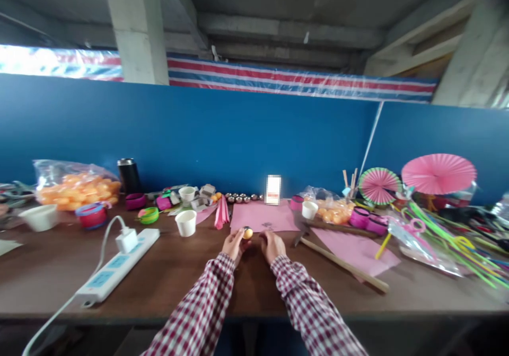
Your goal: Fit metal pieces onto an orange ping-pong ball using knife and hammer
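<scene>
My left hand (234, 246) grips a small ball (248, 233), orange-yellow below with a dark top, between thumb and fingers just above the brown tabletop. Close by on the right, my right hand (272, 246) has its fingers curled inward; whatever they may hold is hidden. Just beyond both hands lies a pink sheet (246, 216) with some small dark pieces (267, 224) on it. A row of dark, shiny balls (242, 198) sits behind the sheet's left part. Pink strips (221, 213) stand to its left.
A hammer (344, 265) lies right of my hands across another pink sheet (358, 250). Left are a white cup (186, 223) and a power strip (119, 266) with its cable. Bags of orange balls (79, 192), a black flask (128, 176) and paper fans (438, 174) stand near the blue partition.
</scene>
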Tool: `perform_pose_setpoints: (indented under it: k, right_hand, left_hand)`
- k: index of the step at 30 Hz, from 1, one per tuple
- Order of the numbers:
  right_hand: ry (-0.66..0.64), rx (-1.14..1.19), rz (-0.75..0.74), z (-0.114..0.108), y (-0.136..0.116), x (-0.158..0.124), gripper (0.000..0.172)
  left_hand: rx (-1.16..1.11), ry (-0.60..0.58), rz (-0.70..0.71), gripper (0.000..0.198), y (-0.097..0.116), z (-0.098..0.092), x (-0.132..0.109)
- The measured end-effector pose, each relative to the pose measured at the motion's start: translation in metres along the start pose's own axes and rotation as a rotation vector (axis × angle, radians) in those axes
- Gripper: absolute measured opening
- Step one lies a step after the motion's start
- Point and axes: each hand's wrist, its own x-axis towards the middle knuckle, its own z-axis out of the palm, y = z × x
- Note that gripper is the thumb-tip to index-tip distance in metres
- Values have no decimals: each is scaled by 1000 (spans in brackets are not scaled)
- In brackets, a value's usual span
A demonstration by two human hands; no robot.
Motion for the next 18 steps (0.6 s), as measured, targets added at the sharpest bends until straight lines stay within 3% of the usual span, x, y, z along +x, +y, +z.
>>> perform_pose_setpoints:
  k: [18]
  right_hand:
    - [-35,59,11,-2,0,0,19]
  left_hand:
    - [30,30,8,22,-2,-1,-1]
